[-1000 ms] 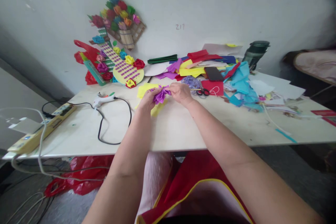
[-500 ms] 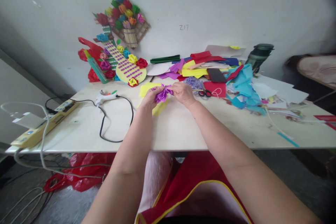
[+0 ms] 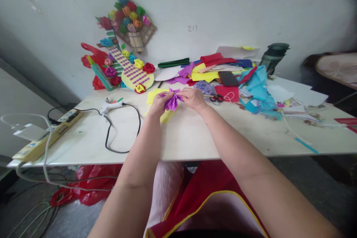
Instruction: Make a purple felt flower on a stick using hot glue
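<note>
A purple paper flower (image 3: pixel 172 101) is held above the pale table (image 3: pixel 192 134) between both of my hands. My left hand (image 3: pixel 157 103) pinches its left side with curled fingers. My right hand (image 3: pixel 193 99) is closed on its right side. Under the flower lies a yellow paper sheet (image 3: pixel 155 96). Black-handled scissors (image 3: pixel 215 97) lie just right of my right hand.
A glue gun (image 3: pixel 111 105) with a black cable lies to the left, beside a yellow power strip (image 3: pixel 44 135). A paper guitar with flowers (image 3: pixel 128 68) leans at the wall. Coloured paper scraps (image 3: pixel 237 76), a dark phone (image 3: pixel 228 79) and a dark green bottle (image 3: pixel 273 57) fill the right.
Both hands keep their hold on the purple flower and have turned it slightly; the view has shifted a little.
</note>
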`<state>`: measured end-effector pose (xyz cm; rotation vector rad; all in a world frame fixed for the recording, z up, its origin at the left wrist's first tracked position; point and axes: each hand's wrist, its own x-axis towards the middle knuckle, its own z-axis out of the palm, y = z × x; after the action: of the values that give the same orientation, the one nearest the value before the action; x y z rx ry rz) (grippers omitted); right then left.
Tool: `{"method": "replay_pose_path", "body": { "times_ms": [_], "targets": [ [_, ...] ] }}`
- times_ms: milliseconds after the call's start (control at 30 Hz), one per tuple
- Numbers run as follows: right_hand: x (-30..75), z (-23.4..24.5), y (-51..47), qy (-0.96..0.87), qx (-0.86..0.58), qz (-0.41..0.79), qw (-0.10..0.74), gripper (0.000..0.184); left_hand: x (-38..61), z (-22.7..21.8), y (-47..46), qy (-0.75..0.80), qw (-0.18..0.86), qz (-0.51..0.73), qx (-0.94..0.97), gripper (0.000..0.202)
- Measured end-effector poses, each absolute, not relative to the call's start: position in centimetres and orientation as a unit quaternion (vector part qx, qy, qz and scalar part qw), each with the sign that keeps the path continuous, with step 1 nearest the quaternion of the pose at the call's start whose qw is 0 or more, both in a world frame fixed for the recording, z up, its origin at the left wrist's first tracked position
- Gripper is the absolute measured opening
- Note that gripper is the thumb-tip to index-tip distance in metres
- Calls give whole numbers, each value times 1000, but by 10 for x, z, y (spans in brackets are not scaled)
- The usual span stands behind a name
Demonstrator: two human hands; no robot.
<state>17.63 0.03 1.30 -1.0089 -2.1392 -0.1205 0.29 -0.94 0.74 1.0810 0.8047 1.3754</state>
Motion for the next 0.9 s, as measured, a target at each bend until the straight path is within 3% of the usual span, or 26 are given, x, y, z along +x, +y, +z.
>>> {"method": "replay_pose_path", "body": {
  "times_ms": [433, 900],
  "targets": [
    [176, 13, 0, -828, -400, -33, 391, 24, 3, 10, -11, 337, 563, 592, 469, 27],
    [179, 11, 6, -820, -423, 63, 380, 21, 4, 7, -10, 363, 551, 572, 487, 35]
  ]
}}
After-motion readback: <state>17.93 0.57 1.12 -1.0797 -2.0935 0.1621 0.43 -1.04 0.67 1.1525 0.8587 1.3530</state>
